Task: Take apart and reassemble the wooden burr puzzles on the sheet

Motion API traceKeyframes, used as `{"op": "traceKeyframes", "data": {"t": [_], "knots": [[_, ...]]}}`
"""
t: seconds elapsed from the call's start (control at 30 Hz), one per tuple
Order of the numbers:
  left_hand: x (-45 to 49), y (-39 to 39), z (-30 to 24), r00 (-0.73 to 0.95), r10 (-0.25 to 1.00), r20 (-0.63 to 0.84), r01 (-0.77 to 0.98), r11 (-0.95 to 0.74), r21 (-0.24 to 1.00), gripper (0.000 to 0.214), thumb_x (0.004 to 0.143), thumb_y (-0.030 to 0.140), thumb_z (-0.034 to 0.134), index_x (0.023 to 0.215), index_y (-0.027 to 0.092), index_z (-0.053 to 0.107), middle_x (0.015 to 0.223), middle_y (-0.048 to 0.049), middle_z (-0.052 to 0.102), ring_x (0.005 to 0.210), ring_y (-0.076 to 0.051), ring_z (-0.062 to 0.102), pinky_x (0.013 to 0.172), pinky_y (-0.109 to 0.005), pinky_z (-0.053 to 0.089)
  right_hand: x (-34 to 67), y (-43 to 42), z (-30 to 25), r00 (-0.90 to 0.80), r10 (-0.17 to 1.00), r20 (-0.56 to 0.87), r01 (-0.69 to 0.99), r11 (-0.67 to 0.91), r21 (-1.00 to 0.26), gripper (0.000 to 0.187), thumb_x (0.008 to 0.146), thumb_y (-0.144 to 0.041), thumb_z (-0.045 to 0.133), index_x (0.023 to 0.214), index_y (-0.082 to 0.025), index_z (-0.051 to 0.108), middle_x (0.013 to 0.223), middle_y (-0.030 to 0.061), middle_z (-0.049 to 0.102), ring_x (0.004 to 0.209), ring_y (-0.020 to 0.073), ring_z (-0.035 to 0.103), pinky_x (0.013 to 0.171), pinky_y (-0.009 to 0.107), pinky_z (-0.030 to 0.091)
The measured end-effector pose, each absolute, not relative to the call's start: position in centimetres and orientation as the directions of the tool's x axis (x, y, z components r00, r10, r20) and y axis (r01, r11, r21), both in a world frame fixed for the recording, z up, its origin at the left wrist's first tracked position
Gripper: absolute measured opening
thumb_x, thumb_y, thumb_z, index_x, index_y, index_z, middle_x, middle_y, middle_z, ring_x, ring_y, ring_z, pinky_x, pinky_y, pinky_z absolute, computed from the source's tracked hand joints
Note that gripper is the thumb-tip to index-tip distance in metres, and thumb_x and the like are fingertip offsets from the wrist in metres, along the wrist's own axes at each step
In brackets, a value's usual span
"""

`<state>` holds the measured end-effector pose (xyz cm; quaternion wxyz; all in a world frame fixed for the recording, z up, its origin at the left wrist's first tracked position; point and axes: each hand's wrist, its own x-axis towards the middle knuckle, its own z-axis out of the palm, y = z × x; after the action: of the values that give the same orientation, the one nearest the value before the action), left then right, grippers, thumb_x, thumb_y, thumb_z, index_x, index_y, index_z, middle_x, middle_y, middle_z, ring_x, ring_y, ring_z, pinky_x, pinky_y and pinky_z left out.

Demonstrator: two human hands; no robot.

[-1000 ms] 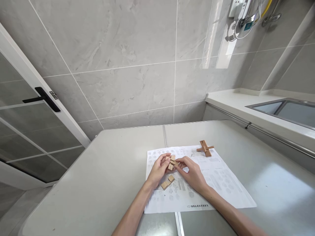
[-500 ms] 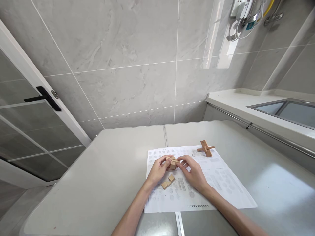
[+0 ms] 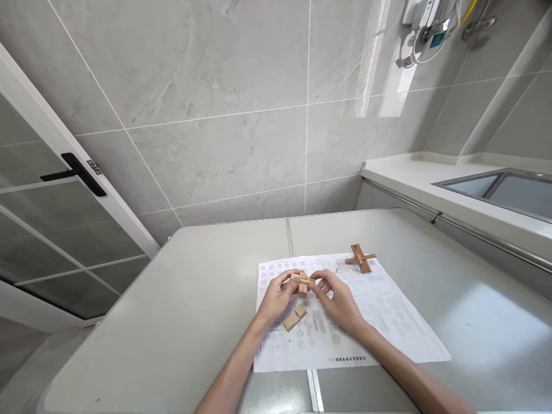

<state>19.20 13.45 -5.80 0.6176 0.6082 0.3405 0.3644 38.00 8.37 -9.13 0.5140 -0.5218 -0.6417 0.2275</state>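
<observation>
Above the left half of the paper sheet point(image 3: 388, 328), your left hand point(image 3: 276, 300) grips a pale block assembly point(image 3: 303, 289), thumb on top, while your right hand point(image 3: 338, 299) pinches its right end. One bar in it runs roughly left to right; another part points toward you. You have one loose notched piece point(image 3: 295, 319) lying on the sheet, its long axis slanting from near left to far right. One darker wooden cross point(image 3: 361, 260) sits at the sheet's far-right corner. Your fingers cover parts of the assembly, so its pieces can't be counted; the sheet's print is too small to read.
</observation>
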Motion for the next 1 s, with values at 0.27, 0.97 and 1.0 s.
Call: {"op": "traceKeyframes", "data": {"t": [0.27, 0.97, 1.0], "knots": [[19.29, 13.06, -5.47, 0.551, 0.834, -0.018, -0.055, 0.058, 0.997, 0.057, 0.086, 0.046, 0.08, 0.134, 0.023, 0.061, 0.12, -0.011, 0.072, 0.112, -0.027, 0.071, 0.098, -0.04, 0.056, 38.05, 8.46, -8.81, 0.099, 0.895, 0.434, 0.455, 0.347, -0.82, 0.028, 0.104, -0.05, 0.052, 0.11, -0.025, 0.063, 0.101, 0.008, 0.074, 0.073, 0.0208, 0.067, 0.062, 0.034, 0.056], [18.89, 13.19, -5.28, 0.561, 0.825, 0.071, 0.068, -0.131, 0.989, 0.068, 0.067, 0.026, 0.092, 0.128, 0.026, 0.063, 0.12, -0.0076, 0.072, 0.106, -0.025, 0.069, 0.096, -0.038, 0.053, 38.1, 8.1, -8.59, 0.102, 0.896, 0.432, 0.509, 0.327, -0.797, 0.026, 0.105, -0.048, 0.051, 0.113, -0.026, 0.062, 0.101, 0.0057, 0.074, 0.066, 0.0185, 0.064, 0.059, 0.033, 0.054], [18.93, 13.16, -5.3, 0.559, 0.826, 0.073, 0.064, -0.131, 0.989, 0.068, 0.067, 0.026, 0.092, 0.129, 0.026, 0.063, 0.121, -0.0077, 0.072, 0.106, -0.025, 0.069, 0.097, -0.038, 0.053, 38.17, 8.18, -8.64, 0.103, 0.898, 0.428, 0.504, 0.324, -0.801, 0.027, 0.104, -0.049, 0.052, 0.113, -0.026, 0.062, 0.099, 0.0055, 0.074, 0.065, 0.0186, 0.064, 0.059, 0.033, 0.055]]}}
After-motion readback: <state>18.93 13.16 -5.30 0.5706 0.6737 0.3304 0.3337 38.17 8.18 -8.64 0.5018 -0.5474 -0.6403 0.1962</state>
